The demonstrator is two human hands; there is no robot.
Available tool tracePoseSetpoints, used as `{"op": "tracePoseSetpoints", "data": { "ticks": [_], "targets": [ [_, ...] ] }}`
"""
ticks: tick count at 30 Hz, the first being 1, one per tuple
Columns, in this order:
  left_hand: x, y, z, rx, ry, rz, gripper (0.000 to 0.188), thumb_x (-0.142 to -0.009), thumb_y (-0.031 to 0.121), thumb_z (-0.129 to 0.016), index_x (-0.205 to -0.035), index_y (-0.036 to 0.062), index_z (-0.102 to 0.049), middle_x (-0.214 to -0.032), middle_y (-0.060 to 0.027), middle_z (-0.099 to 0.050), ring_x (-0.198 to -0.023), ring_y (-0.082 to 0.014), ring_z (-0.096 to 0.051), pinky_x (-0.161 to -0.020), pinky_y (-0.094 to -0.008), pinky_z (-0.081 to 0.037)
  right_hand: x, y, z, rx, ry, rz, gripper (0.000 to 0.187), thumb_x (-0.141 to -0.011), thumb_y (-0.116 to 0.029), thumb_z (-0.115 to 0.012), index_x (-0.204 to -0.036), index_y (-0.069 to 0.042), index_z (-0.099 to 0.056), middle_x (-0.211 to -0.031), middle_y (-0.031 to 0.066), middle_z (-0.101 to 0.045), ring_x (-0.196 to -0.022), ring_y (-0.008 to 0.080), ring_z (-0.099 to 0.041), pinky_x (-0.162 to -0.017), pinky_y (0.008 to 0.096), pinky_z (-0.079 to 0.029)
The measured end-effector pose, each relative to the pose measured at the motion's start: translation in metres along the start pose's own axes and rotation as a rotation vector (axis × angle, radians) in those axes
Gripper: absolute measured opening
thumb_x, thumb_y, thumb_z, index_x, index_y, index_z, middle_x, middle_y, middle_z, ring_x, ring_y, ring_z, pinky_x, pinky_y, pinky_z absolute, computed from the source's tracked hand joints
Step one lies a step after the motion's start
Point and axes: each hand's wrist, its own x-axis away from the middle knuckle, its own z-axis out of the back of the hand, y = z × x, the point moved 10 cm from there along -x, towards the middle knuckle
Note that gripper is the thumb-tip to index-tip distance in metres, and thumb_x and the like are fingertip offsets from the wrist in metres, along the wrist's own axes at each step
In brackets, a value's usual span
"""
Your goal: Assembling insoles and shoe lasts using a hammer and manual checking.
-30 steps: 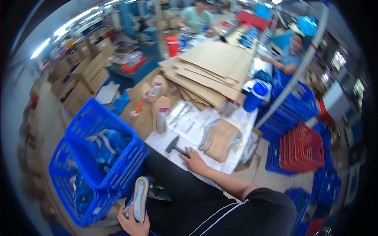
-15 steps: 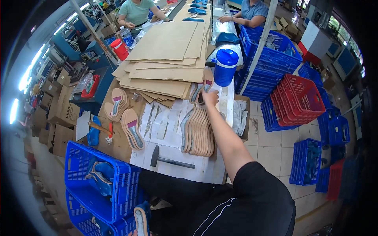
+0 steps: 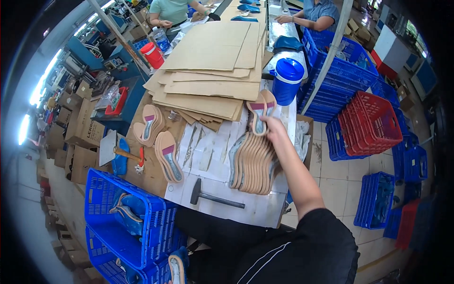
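My right hand is closed on a pair of beige insoles with purple and grey patches, beyond a tight row of several standing insoles. At the bottom edge, a blue shoe upper with a pale insole stands upright; only a sliver of my left hand shows, gripping its lower end. Two insole stacks, a nearer one and a farther one, lie left on the worktable. A dark hammer lies nearest me on white paper.
Cardboard sheets pile up at the far middle, beside a blue jug. Blue crates holding blue shoe parts stand at left. A wooden-handled hammer lies at the table's left edge. Two people sit farther off; a post rises at right.
My right hand has drawn the insoles a little nearer to me, toward the standing row. The whole view has shifted slightly. My left hand stays low with the shoe upper.
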Motion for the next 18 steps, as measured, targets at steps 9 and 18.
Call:
{"op": "tracePoseSetpoints", "data": {
  "ticks": [9,18],
  "targets": [
    [-0.001,-0.008,-0.011,0.068,-0.045,-0.042,0.058,-0.075,0.022,-0.090,-0.125,0.0004,-0.069,-0.121,-0.0229,-0.063,-0.106,-0.0446,-0.064,-0.095,-0.0531,-0.054,0.265,0.052,-0.103,-0.793,-1.315,-0.360,0.038,-0.114,-0.028,-0.052,-0.137,0.003,-0.051,-0.096,0.0157,-0.071,-0.079,0.0296,-0.074,-0.055,0.0409,-0.063],
    [0.015,-0.028,-0.015,0.063,0.030,-0.069,0.060,-0.073,0.033,-0.094,-0.123,0.0051,-0.075,-0.122,-0.0211,-0.064,-0.107,-0.0451,-0.066,-0.094,-0.0537,-0.055,0.352,0.009,-0.205,-0.840,-2.146,-0.528,0.034,-0.114,-0.007,-0.042,-0.144,0.009,-0.047,-0.086,0.0242,-0.072,-0.072,0.0355,-0.075,-0.060,0.0414,-0.066]
  ]
}}
